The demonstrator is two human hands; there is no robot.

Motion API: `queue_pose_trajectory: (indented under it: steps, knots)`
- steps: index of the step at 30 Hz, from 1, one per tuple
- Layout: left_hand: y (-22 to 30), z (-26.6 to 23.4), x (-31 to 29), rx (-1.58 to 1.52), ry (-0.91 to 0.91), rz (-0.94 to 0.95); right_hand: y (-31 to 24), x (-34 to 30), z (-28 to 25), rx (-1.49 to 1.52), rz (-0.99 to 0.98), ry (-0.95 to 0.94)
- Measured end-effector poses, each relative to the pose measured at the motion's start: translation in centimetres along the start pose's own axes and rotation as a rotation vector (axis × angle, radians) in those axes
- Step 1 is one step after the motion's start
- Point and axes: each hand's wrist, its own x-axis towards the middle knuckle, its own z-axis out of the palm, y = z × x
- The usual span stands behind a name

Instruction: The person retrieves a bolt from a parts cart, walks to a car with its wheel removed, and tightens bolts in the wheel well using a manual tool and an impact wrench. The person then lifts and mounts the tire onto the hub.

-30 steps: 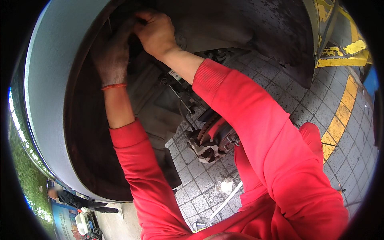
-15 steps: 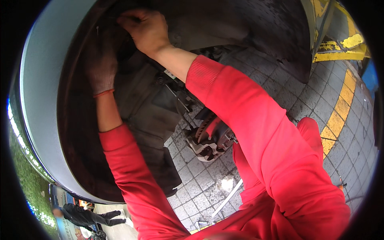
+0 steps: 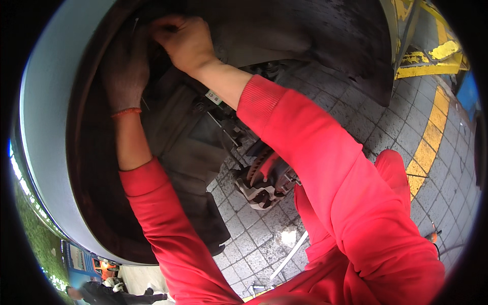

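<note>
Both my arms reach up into the dark wheel arch [image 3: 84,168] of a grey-blue car. My left hand [image 3: 126,79], in a pale knit glove with an orange cuff, is inside near the arch's outer edge. Its fingers fade into shadow. A thin light strip [image 3: 135,25] shows above those fingers, and a thin line shows below beside the wrist; whether they are one piece I cannot tell. Bare, my right hand [image 3: 189,46] is just to the right, its fingers curled together against the dark upper lining. What they pinch is hidden.
Below the arch are a brake disc with its caliper [image 3: 262,178] and a slim rod [image 3: 221,127]. A dark liner flap [image 3: 208,223] hangs down. A white bar [image 3: 290,254] lies on the tiled floor. A yellow metal frame [image 3: 432,68] stands right; a person [image 3: 109,295] is at lower left.
My left hand has moved slightly up, closer to my right hand, and the thin light strip has shifted up and right. My right hand stays nearly in place. The person in back appears lower.
</note>
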Motion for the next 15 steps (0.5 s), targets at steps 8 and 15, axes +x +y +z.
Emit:
queue_pose_trajectory:
  steps: [8,15]
  knots:
    - [2.0,1.2,0.4,-1.013,0.244,-0.66,0.5,-0.1,-0.1,-0.066,-0.073,-0.01]
    - [1.3,1.0,0.6,-1.46,0.142,-1.022,0.4,0.0,-0.3,-0.019,-0.164,-0.012]
